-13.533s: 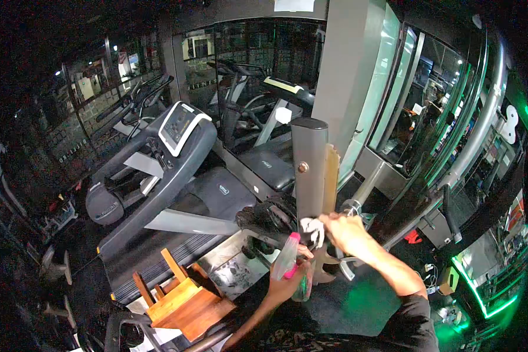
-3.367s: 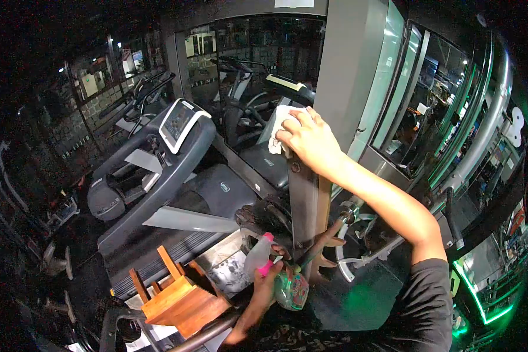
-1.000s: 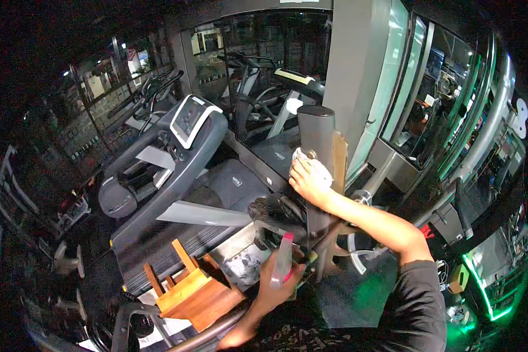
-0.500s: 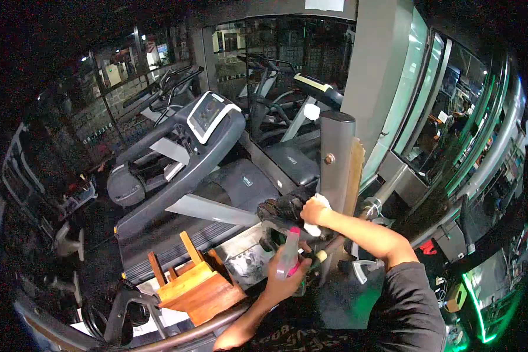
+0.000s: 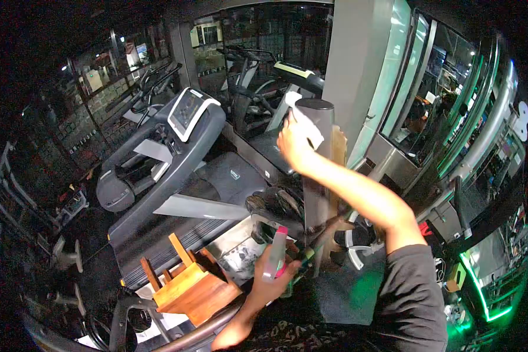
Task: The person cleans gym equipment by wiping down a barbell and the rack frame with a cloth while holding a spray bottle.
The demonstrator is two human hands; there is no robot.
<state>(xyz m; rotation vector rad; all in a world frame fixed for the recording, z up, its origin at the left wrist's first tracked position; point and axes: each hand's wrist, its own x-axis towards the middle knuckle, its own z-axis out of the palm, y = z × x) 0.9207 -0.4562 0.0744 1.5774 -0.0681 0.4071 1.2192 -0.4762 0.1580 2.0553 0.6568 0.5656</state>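
My right hand (image 5: 294, 145) is closed on a white cloth (image 5: 308, 126). It presses the cloth near the top of a dark grey upright post (image 5: 315, 190), at the post's left side. Lower down, my left hand (image 5: 265, 280) wraps round a spray bottle (image 5: 276, 255) with a see-through body and pink parts. The bottle stays well below the cloth, close to the foot of the post. Part of the post's upper face is hidden behind my right hand and the cloth.
A treadmill (image 5: 176, 158) stands to the left, with a wooden stool (image 5: 199, 290) lying tipped in front. A metal rail (image 5: 199, 335) runs along the bottom. Glass panels (image 5: 393, 76) rise at the right. Dark shoes (image 5: 276, 200) lie beside the post.
My right hand has moved up with the cloth, from low on the post to near its top. My left hand still holds the spray bottle low down. The view has shifted slightly.
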